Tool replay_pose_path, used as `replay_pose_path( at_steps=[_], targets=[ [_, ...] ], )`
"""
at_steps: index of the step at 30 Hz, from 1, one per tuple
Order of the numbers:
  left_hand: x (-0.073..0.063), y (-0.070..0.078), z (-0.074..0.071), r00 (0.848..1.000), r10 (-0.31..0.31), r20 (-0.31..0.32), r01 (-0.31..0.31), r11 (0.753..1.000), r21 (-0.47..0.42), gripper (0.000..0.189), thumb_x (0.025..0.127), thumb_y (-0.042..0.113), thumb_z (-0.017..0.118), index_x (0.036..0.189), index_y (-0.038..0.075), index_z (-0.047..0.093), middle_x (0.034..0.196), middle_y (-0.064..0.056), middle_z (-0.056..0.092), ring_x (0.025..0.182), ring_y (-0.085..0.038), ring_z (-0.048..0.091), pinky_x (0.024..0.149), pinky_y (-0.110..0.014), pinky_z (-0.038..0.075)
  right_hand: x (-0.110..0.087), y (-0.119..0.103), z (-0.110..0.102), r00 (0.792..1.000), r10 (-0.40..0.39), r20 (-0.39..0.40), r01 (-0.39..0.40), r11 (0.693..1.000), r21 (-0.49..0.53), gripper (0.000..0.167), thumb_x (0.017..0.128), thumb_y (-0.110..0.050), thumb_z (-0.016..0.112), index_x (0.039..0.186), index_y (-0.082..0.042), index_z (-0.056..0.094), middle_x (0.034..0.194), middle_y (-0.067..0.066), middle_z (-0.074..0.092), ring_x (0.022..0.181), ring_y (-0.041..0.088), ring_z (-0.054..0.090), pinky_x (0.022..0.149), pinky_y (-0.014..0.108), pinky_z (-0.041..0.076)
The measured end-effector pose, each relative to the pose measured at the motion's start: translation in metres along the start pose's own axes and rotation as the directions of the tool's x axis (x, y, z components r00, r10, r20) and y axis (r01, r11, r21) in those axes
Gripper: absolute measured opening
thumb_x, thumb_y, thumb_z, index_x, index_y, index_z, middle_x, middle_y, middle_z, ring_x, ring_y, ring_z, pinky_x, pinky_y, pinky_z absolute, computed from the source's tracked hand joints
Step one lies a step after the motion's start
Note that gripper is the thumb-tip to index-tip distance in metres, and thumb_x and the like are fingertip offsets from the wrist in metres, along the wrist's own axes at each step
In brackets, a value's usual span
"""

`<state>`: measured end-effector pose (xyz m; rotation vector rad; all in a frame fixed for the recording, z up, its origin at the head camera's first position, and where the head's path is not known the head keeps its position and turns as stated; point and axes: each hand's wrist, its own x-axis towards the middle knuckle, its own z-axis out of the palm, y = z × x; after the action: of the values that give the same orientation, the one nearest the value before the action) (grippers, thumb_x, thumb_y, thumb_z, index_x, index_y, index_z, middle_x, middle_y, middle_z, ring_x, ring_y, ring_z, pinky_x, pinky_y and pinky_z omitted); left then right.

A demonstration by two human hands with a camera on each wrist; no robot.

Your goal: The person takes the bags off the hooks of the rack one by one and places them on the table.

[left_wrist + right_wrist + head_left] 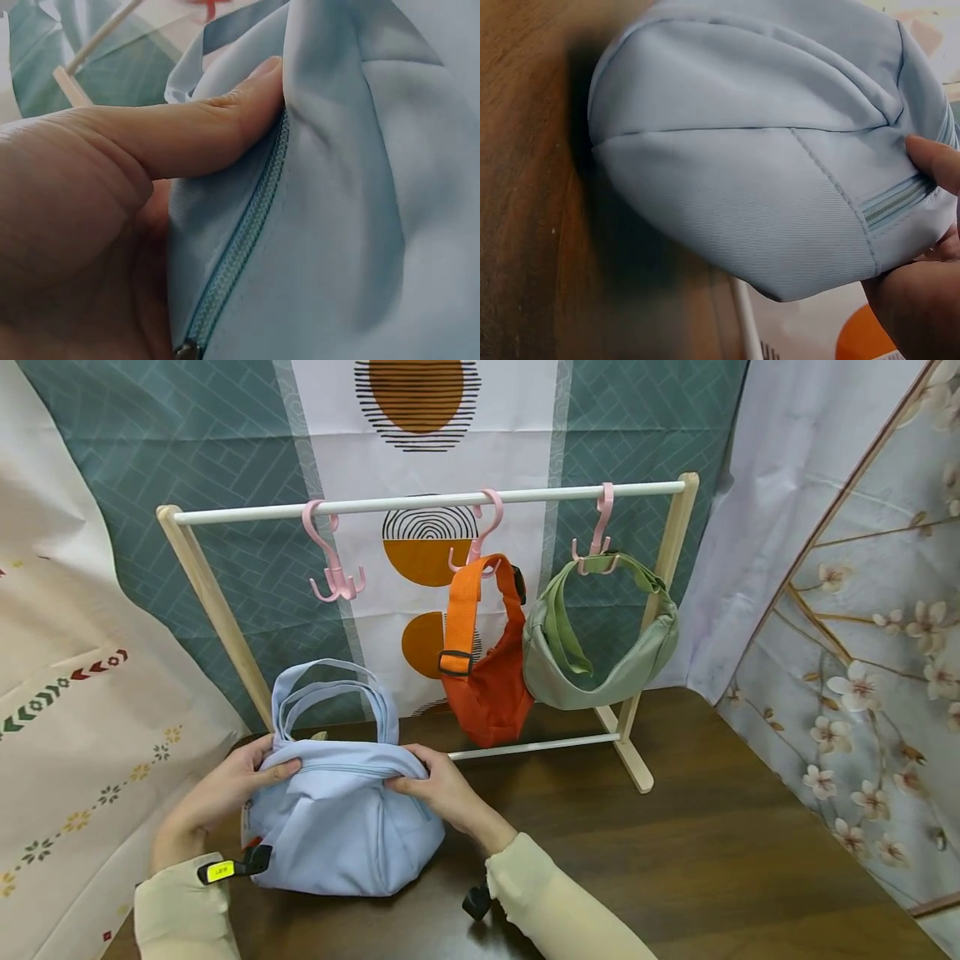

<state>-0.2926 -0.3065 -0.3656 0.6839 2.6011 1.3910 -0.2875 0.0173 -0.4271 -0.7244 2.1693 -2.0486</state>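
Note:
A light blue fabric bag (345, 835) stands on the brown table, its two strap loops (337, 693) rising behind the top edge. My left hand (240, 781) grips the bag's upper left edge, thumb in front and fingers behind. At the upper right edge my right hand (442, 789) pinches the fabric in the same way. A zipper (240, 240) runs along the top between the hands; its pull shows at the bottom of the left wrist view. In the right wrist view the bag's rounded side (742, 180) and the zipper's other end (896, 202) appear beside the thumb.
Behind the bag stands a rack with a white rail (255, 512) and wooden legs. Pink hooks hang from it: a bare one (337, 581) at left, one with an orange waist bag (487, 685), one with a green bag (600, 685). Table surface (712, 827) extends to the right.

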Motion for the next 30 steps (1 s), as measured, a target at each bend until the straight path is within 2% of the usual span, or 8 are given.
replay_pose_path(
  at_steps=[5, 10, 14, 22, 30],
  targets=[
    [0.007, -0.012, 0.003, 0.999, -0.017, 0.032, 0.017, 1.0, 0.019, 0.037, 0.106, 0.018, 0.06, 0.133, -0.005, 0.051, 0.115, -0.015, 0.061, 0.099, -0.012, 0.063, 0.082, -0.027, 0.054, 0.0, 0.005, -0.003, 0.997, 0.075, 0.035, -0.075, 0.997, 0.017, 0.044, 0.095, -0.009, 0.075, 0.137, -0.004, 0.062, 0.124, 0.004, 0.067, 0.109, 0.013, 0.06, 0.101, 0.032, 0.048],
    [0.009, -0.028, 0.005, 0.997, -0.056, 0.055, 0.055, 0.998, 0.013, 0.04, 0.107, 0.021, 0.059, 0.137, -0.005, 0.049, 0.119, -0.015, 0.06, 0.104, -0.01, 0.061, 0.086, -0.024, 0.051, 0.001, 0.01, -0.007, 0.978, 0.168, 0.121, -0.172, 0.985, 0.021, 0.053, 0.096, -0.012, 0.072, 0.145, -0.008, 0.055, 0.131, 0.001, 0.063, 0.118, 0.014, 0.058, 0.11, 0.039, 0.043],
    [0.009, -0.038, 0.006, 0.994, -0.08, 0.076, 0.081, 0.997, -0.006, 0.045, 0.108, 0.021, 0.057, 0.142, -0.006, 0.045, 0.126, -0.016, 0.059, 0.108, -0.009, 0.059, 0.089, -0.023, 0.05, 0.0, 0.014, -0.008, 0.967, 0.198, 0.16, -0.204, 0.979, 0.021, 0.057, 0.094, -0.011, 0.071, 0.148, -0.01, 0.052, 0.134, -0.001, 0.061, 0.121, 0.015, 0.056, 0.111, 0.041, 0.042],
    [0.015, -0.043, 0.01, 0.989, -0.112, 0.093, 0.115, 0.993, -0.028, 0.051, 0.108, 0.024, 0.057, 0.146, -0.007, 0.042, 0.13, -0.017, 0.057, 0.112, -0.015, 0.058, 0.091, -0.024, 0.049, 0.0, 0.022, -0.005, 0.972, 0.204, 0.116, -0.208, 0.978, 0.024, 0.057, 0.096, -0.008, 0.068, 0.15, -0.007, 0.049, 0.14, 0.004, 0.058, 0.127, 0.018, 0.054, 0.115, 0.044, 0.038],
    [0.016, -0.044, 0.01, 0.983, -0.151, 0.101, 0.152, 0.988, 0.003, 0.054, 0.108, 0.026, 0.057, 0.146, -0.008, 0.04, 0.133, -0.019, 0.055, 0.118, -0.025, 0.053, 0.095, -0.03, 0.047, 0.001, 0.027, -0.001, 0.97, 0.228, 0.091, -0.229, 0.973, 0.008, 0.056, 0.098, -0.01, 0.068, 0.15, -0.007, 0.048, 0.143, 0.004, 0.057, 0.131, 0.021, 0.053, 0.116, 0.046, 0.037]
  ],
)
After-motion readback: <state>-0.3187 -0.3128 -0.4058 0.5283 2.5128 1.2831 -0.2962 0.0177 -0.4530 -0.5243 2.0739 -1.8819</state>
